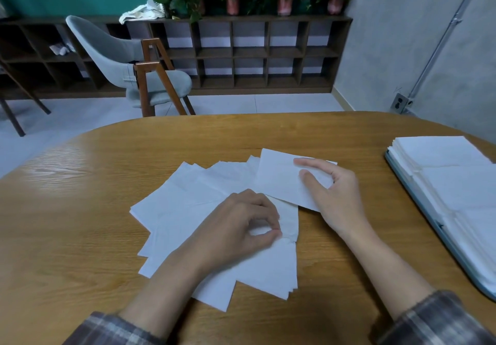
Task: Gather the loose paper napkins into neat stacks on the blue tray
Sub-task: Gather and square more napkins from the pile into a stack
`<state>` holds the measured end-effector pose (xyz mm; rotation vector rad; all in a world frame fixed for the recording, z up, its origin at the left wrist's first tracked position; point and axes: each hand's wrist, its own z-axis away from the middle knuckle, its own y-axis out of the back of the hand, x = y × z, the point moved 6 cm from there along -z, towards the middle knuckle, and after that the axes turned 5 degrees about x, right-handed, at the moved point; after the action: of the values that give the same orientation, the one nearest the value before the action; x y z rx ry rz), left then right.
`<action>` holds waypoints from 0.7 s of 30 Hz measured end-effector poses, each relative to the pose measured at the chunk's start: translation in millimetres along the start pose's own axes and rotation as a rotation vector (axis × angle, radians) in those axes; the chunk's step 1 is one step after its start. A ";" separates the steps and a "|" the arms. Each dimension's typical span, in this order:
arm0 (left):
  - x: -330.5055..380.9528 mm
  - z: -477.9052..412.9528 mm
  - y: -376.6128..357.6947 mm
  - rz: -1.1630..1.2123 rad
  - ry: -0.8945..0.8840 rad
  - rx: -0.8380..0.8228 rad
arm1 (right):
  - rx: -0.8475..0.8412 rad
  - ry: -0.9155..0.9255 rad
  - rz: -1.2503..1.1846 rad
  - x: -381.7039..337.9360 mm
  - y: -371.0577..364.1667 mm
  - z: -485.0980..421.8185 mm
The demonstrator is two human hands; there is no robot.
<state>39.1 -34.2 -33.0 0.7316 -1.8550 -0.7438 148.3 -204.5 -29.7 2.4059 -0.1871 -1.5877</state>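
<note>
Loose napkins (193, 210): lying fanned on the table (80, 224), well left of the blue tray (418, 199).
Left hand (241, 226): resting on the pile, thumb and fingertips pinching a wrinkled napkin (288, 226).
Right hand (335, 191): pinching the top napkin (281, 178) between thumb and forefinger, tray-side edge.
Stacks (442, 162): sitting squared on the tray.

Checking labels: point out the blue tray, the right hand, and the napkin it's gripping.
blue tray (418, 195): head view, bare left rim.
right hand (338, 197): head view, back of the hand.
napkin (276, 175): head view, flat middle left of the fingers.
</note>
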 end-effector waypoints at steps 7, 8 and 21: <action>6.8 1.5 -6.6 -0.026 -0.065 -0.030 | -0.007 0.011 -0.016 -1.5 -1.1 2.1; 7.5 1.8 -7.4 -0.013 -0.059 -0.036 | -0.003 0.014 -0.020 -2.0 -1.0 2.3; -4.7 0.8 9.7 0.325 0.172 0.072 | -0.016 0.042 -0.021 -5.7 2.3 -0.5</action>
<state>38.5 -24.4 -28.6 0.5042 -1.7919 -0.3951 146.6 -205.2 -23.9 2.4342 -0.1411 -1.5397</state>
